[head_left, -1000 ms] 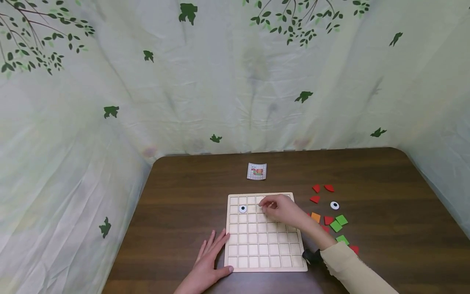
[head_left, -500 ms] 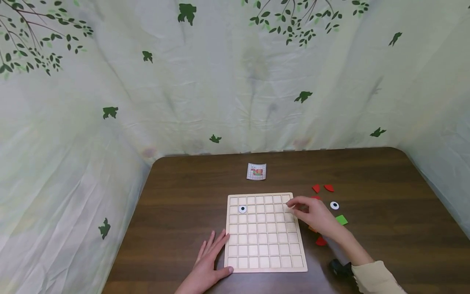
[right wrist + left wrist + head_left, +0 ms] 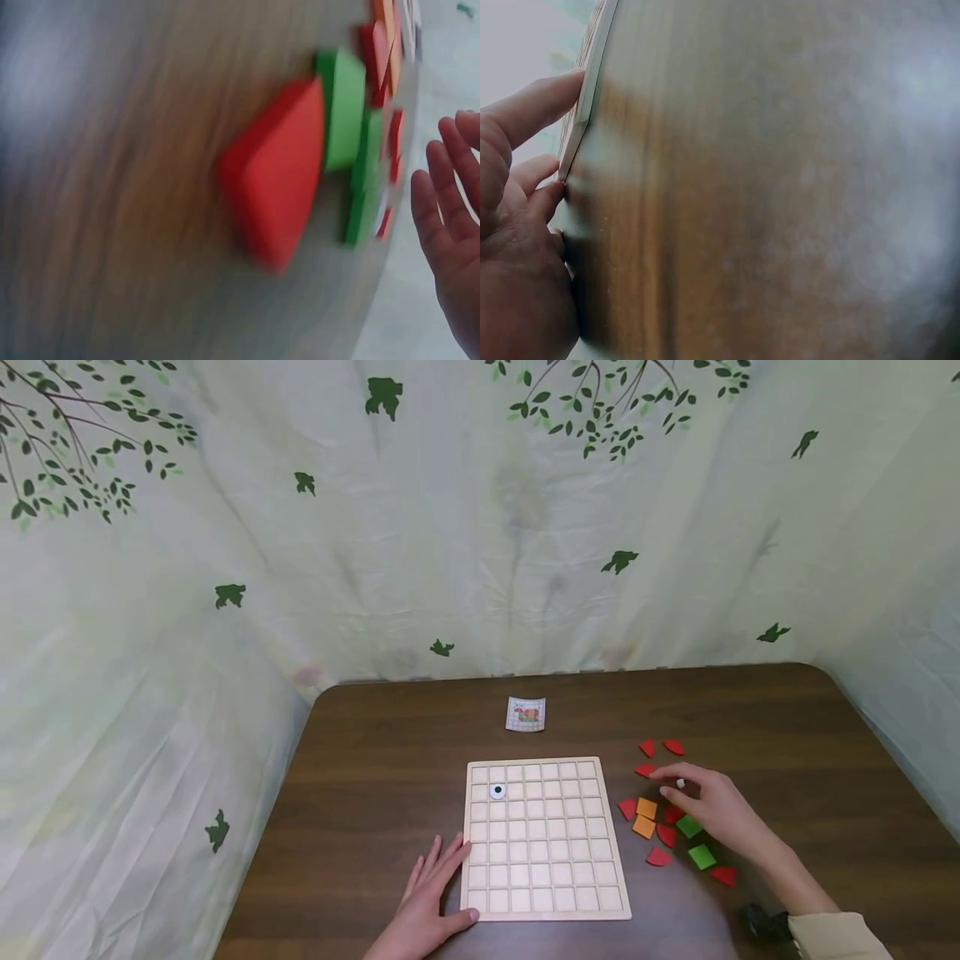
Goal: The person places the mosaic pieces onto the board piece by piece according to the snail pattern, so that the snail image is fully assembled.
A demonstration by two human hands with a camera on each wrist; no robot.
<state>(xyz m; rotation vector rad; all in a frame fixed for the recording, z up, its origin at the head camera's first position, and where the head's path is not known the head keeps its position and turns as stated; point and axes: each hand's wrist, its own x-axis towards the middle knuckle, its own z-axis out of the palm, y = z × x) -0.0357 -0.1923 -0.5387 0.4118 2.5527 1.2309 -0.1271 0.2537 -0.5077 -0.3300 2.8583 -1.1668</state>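
A pale wooden grid board [image 3: 551, 920] lies on the table with one round black-and-white eye piece [image 3: 497, 791] near its upper left. My left hand [image 3: 427, 902] rests at the board's left side, fingers spread along the edge and thumb at the near corner. In the left wrist view the same fingertips touch the board's rim [image 3: 592, 82]. My right hand [image 3: 708, 802] hovers above the loose pieces, its fingers loosely bent and apart, with nothing seen between them. Beneath it a second eye piece [image 3: 680, 783] is partly hidden. Red quarter-round pieces [image 3: 658, 857] and green squares [image 3: 702, 857] lie close by.
Orange squares [image 3: 643, 826] sit among the red pieces to the right of the board. A small printed picture card [image 3: 526, 714] lies beyond the board on the brown table [image 3: 390, 743]. Behind the table hangs a leaf-patterned cloth [image 3: 480, 527].
My right hand has moved from over the board's upper rows rightward to above the loose pieces. The left hand stays at the board's edge.
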